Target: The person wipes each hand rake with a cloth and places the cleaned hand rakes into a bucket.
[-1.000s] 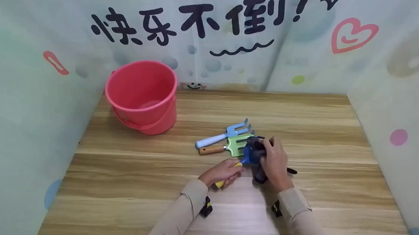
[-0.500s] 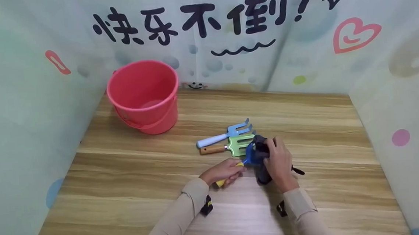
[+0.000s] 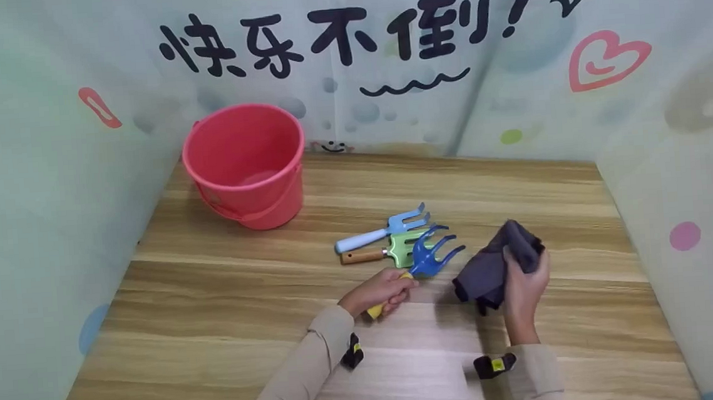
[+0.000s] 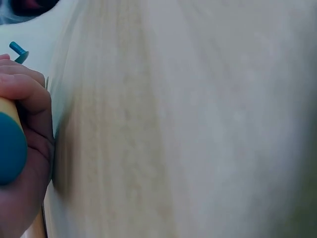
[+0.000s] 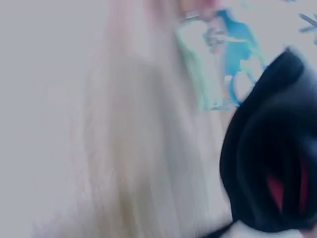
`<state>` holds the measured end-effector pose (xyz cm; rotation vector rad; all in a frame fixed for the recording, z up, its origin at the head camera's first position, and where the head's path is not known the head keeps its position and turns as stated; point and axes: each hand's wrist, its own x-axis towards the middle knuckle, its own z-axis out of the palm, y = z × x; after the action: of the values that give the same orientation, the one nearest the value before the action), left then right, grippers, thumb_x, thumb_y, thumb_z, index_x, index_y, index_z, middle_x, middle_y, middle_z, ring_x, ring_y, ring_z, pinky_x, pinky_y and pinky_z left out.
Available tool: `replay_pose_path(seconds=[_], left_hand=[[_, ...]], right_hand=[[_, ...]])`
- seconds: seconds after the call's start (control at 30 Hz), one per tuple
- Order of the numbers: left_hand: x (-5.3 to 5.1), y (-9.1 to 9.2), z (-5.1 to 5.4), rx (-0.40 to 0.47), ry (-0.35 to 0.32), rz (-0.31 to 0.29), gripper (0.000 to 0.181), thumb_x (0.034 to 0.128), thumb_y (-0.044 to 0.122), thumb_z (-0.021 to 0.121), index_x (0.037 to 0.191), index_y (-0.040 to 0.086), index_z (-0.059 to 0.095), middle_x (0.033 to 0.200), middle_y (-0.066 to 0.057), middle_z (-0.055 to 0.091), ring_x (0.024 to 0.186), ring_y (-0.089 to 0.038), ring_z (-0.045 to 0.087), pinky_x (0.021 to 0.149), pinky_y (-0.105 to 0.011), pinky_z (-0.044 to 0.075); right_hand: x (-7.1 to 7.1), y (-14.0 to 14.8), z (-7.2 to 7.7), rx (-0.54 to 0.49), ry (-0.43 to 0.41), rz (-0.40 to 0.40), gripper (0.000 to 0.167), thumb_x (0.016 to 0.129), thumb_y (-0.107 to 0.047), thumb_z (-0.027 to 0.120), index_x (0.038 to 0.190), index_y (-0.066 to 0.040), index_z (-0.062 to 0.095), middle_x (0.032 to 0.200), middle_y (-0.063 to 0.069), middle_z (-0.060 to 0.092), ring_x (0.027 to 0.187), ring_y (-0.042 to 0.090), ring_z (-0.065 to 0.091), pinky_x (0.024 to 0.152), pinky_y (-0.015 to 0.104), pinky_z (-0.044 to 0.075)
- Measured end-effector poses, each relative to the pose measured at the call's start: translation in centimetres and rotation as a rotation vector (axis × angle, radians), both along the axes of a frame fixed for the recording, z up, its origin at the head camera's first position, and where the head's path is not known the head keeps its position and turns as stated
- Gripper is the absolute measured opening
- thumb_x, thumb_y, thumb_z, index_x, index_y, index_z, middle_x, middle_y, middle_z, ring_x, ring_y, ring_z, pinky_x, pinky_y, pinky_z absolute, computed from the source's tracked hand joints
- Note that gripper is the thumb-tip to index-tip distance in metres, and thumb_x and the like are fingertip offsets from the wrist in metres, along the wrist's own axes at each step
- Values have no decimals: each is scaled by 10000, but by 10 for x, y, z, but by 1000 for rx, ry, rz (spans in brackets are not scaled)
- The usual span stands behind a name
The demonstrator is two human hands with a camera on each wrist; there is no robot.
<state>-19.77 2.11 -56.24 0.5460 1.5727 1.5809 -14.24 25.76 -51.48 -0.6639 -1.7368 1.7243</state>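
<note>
My left hand (image 3: pixel 377 291) grips the yellow handle of a small hand rake (image 3: pixel 427 263), whose dark blue tines point right and uncovered. The handle's blue-green end (image 4: pixel 11 148) shows at the left edge of the left wrist view. Off to the right, my right hand (image 3: pixel 528 288) holds a bunched dark grey cloth (image 3: pixel 486 272) with black edges, apart from the rake. In the right wrist view the cloth appears folded, with a bit of red inside. Behind the rake lies a green garden fork (image 3: pixel 400 250) with a wooden handle, partly covered by the blue tines.
Just beyond the green fork lies a light blue hand rake (image 3: pixel 364 240). A red bucket (image 3: pixel 278 208) stands at the back left, its handle hanging down in front. Printed fabric walls (image 3: pixel 526 113) enclose the wooden tabletop (image 3: pixel 224 284) at the back and both sides.
My right hand has pulled the cloth off the blue rake's head and moved it to the right, baring the tines. My left hand stays on the handle in about the same place.
</note>
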Motion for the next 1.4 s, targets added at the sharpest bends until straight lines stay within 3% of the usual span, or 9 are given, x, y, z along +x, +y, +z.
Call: replay_pose_path(seconds=[0.07,0.17,0.3,0.43,0.6,0.73,1.0,1.4], left_hand=[[0,-1,0,22,-16,18,263,970,275,471,756,131,423,489,53,340,351,-71,334,337,-213,326],[0,-1,-2,52,-56,46,272,969,306,471,767,128,431,489,52,337,348,-71,331,331,-215,326],[0,-1,-3,95,-85,76,311,964,374,466,785,121,453,493,55,343,349,-59,335,331,-208,327],[2,-2,-3,134,-90,115,359,961,427,446,809,103,468,492,46,356,347,-67,350,330,-218,337],[4,0,-3,109,-90,157,389,956,479,422,831,116,478,516,28,406,368,-83,379,339,-221,352],[8,4,-4,48,-56,197,425,942,543,399,819,141,467,550,18,421,401,-88,386,356,-216,362],[14,8,-7,-38,27,258,483,916,616,371,777,160,450,549,17,385,403,-92,357,363,-208,342],[15,9,-4,-83,54,223,458,906,605,413,725,187,461,498,49,382,362,-84,342,341,-211,328]], right_hand=[[3,3,-4,-222,-33,68,390,867,-161,641,1223,-106,490,1026,-51,578,936,78,560,840,184,466],[6,1,-18,-526,-89,235,339,911,-142,577,1218,-172,435,983,-55,596,888,89,601,805,212,514],[7,-12,-43,-812,-88,480,311,963,-89,463,1246,-179,372,1100,2,578,982,137,604,899,275,501],[6,-28,-58,-914,-90,695,280,976,-76,427,1254,-102,407,1135,39,601,1044,169,595,953,312,471],[4,-36,-63,-934,-134,888,332,970,-72,447,1284,-43,342,1137,87,612,1080,201,589,971,349,463],[3,-34,-62,-918,-148,958,394,960,-42,462,1318,-47,297,1162,91,599,1099,211,582,981,370,459],[11,-32,-63,-928,-121,975,302,943,28,452,1221,-88,474,1170,74,607,1097,198,583,981,358,457],[13,-29,-64,-1006,14,864,302,961,-12,427,1195,-154,555,1171,33,613,1110,160,570,1006,313,431]])
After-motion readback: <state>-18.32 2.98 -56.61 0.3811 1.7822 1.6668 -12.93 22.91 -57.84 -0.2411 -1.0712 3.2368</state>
